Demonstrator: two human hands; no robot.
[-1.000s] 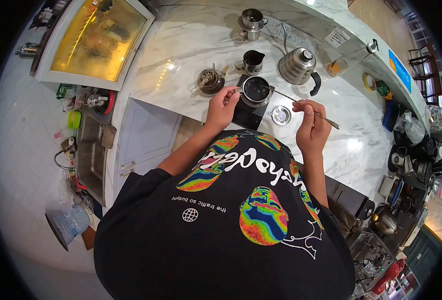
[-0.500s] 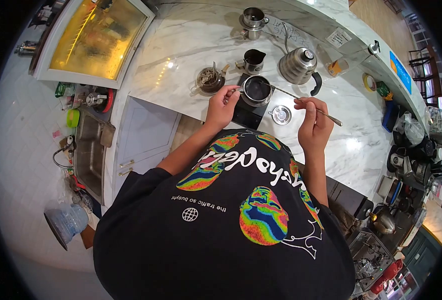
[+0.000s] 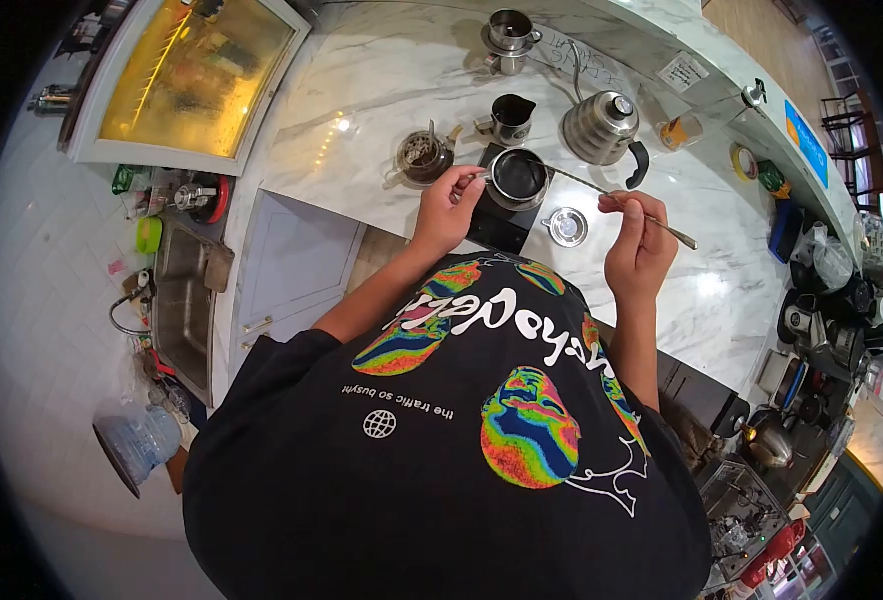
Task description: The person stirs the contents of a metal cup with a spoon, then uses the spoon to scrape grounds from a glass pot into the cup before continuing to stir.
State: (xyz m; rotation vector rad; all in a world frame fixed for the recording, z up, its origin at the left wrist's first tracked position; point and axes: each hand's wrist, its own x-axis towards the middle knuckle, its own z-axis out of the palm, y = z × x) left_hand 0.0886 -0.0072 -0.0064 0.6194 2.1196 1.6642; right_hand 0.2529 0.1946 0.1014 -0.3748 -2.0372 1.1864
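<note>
My left hand (image 3: 449, 212) pinches the small side handle of a metal coffee filter cup (image 3: 519, 203), whose inside looks dark. The cup stands over a black scale (image 3: 495, 236) on the marble counter. In my right hand (image 3: 640, 245) is a long thin metal spoon (image 3: 686, 240), its far end pointing at the cup's right rim and its handle sticking out past my fingers. Between the two hands lies a round metal filter press (image 3: 567, 228). Left of the cup is a glass server (image 3: 425, 158) with brown contents, and behind it a small metal pitcher (image 3: 511, 121).
A gooseneck kettle (image 3: 600, 128) stands at the back right, its black handle toward me. Beside it is a glass with an orange label (image 3: 680, 131). Another metal drip filter (image 3: 510, 38) sits farther back. A sink (image 3: 184, 305) is at left, below a lit glass-fronted case (image 3: 197, 75).
My right hand has drawn slightly to the right with the spoon, whose far end is farther toward the cup's right edge. My left hand keeps its hold on the cup's handle.
</note>
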